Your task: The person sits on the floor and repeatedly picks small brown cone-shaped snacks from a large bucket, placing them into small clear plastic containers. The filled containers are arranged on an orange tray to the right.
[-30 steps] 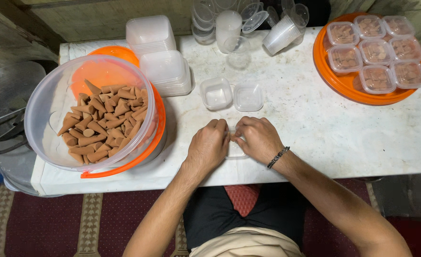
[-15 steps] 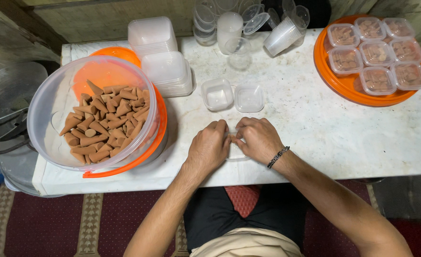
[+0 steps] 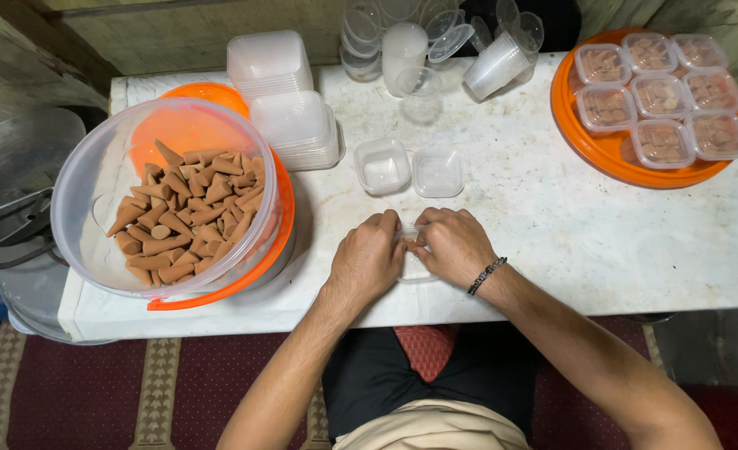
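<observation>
- Head view: left hand [image 3: 367,260] and right hand [image 3: 452,246] are pressed together over a small clear box [image 3: 413,265] near the table's [image 3: 552,233] front edge — seemingly snapping its lid shut.
- Next calls for even pressure at the corners.
- Open room lies rightward; the bowl of cones [image 3: 169,200] crowds the left.

Seven filled lidded boxes [image 3: 661,96] are counted upper right; two empty small tubs [image 3: 383,165] at centre; one large bowl [image 3: 77,208] at left.

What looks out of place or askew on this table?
Little stands out. At the back, one stack of clear cups lies tipped on its side. Both hands, left hand and right hand, cover a small clear container.
</observation>
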